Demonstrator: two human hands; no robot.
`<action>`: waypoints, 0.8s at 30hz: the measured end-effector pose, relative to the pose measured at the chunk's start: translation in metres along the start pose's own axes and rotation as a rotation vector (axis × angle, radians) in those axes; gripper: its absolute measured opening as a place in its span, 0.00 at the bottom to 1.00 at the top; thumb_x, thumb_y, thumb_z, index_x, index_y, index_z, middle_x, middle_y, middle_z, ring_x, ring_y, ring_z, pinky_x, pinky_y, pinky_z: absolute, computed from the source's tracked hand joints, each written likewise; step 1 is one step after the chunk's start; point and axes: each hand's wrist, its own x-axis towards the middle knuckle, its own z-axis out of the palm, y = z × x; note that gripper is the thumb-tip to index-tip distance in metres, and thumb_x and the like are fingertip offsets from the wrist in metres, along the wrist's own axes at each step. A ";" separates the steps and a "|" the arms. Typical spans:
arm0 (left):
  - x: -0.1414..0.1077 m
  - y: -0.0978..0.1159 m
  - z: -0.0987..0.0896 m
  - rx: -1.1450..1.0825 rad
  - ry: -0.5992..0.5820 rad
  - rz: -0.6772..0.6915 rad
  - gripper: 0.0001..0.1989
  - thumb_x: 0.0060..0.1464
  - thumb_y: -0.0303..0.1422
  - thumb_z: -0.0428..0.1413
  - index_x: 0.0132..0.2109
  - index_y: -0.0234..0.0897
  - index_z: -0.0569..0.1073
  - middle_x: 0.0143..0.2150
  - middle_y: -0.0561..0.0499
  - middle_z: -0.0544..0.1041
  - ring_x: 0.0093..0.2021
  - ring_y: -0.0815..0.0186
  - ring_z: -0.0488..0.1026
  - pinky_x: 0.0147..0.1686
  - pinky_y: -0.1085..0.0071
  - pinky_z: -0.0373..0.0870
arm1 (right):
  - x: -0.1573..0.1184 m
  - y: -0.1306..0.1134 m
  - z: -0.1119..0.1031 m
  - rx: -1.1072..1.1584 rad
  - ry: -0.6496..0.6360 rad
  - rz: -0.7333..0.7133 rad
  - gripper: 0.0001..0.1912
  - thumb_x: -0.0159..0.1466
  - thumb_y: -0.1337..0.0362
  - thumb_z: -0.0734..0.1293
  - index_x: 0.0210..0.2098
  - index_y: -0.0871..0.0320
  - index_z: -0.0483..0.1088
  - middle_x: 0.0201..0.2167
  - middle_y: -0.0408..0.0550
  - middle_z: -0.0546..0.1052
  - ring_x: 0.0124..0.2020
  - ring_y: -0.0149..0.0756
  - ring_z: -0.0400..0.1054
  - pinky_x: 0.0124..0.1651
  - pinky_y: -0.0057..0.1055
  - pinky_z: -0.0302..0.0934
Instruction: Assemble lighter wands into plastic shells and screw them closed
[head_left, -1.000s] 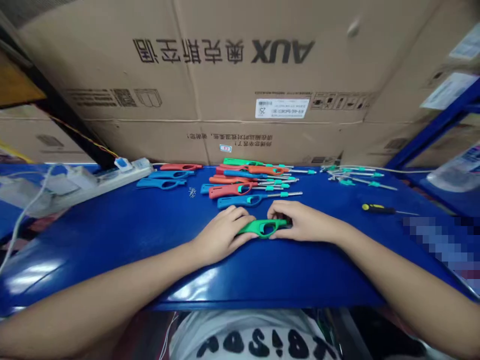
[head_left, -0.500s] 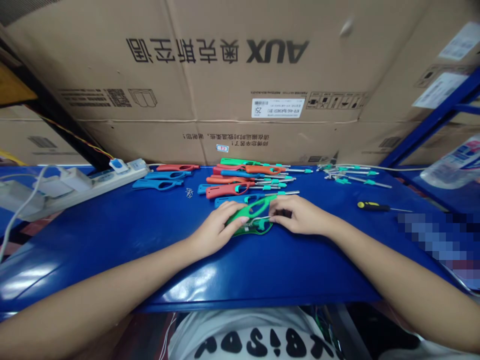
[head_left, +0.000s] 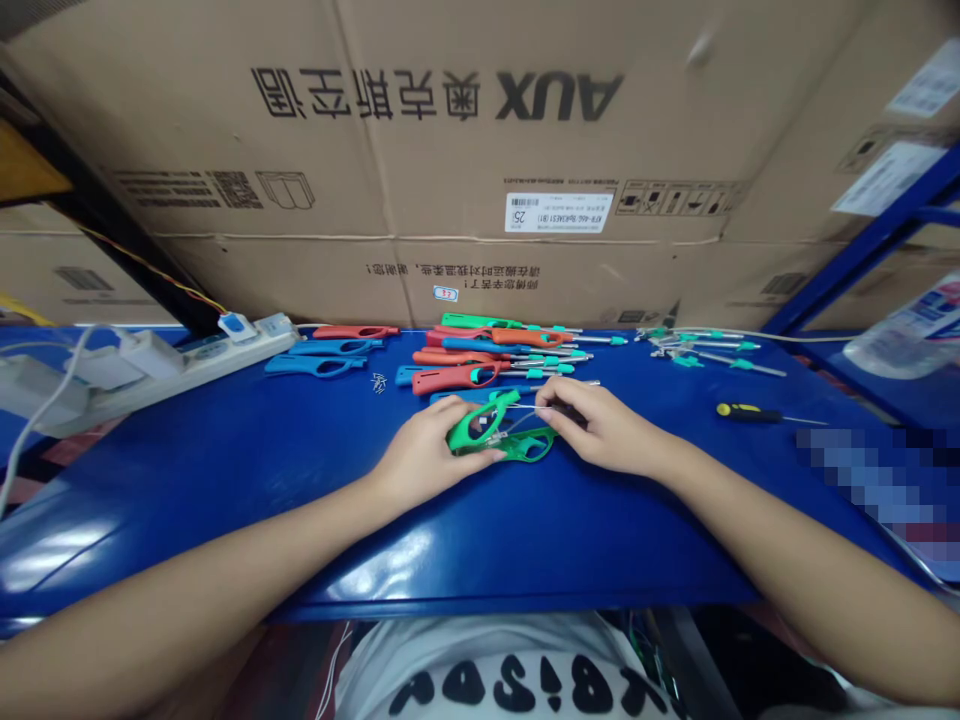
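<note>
My left hand (head_left: 427,450) grips a green lighter casing (head_left: 529,447) near the middle of the blue table. The casing's two halves are spread apart, with thin wires and small parts showing between them. My right hand (head_left: 592,425) is closed at the casing's right end, its fingertips pinched at the thin wires. What exactly lies between those fingertips is too small to tell. Just behind my hands lie several assembled lighters, among them a red one (head_left: 459,378), with metal rods pointing right.
Blue handles (head_left: 315,368) and a power strip (head_left: 202,362) lie left, near small screws (head_left: 379,383). Loose metal rods (head_left: 724,358), a yellow-black screwdriver (head_left: 748,412) and a plastic bottle (head_left: 904,335) are at the right. A large cardboard box (head_left: 420,180) stands behind the table (head_left: 525,555).
The green casing's halves have turned and come further apart in my left hand. My right hand has shifted slightly up, and the wires now stretch between the casing and its fingers.
</note>
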 end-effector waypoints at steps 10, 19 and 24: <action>0.007 -0.005 -0.014 0.041 -0.152 0.074 0.13 0.61 0.41 0.57 0.34 0.36 0.70 0.33 0.53 0.72 0.33 0.66 0.70 0.35 0.72 0.64 | 0.001 0.018 -0.004 0.007 0.001 -0.177 0.10 0.71 0.65 0.61 0.37 0.57 0.73 0.34 0.48 0.78 0.35 0.33 0.72 0.39 0.30 0.65; 0.015 0.000 -0.031 -0.237 0.025 -0.213 0.18 0.54 0.47 0.62 0.38 0.35 0.77 0.36 0.48 0.81 0.35 0.60 0.76 0.37 0.66 0.71 | 0.003 0.032 -0.026 0.141 0.238 0.170 0.18 0.70 0.48 0.59 0.33 0.54 0.65 0.26 0.44 0.68 0.27 0.34 0.62 0.32 0.34 0.61; 0.006 0.025 -0.014 -0.689 -0.080 -0.419 0.21 0.51 0.46 0.65 0.44 0.35 0.78 0.36 0.47 0.82 0.24 0.68 0.71 0.23 0.72 0.66 | 0.002 -0.004 0.001 0.333 0.004 0.116 0.12 0.71 0.51 0.60 0.42 0.53 0.59 0.34 0.44 0.67 0.32 0.33 0.62 0.35 0.31 0.62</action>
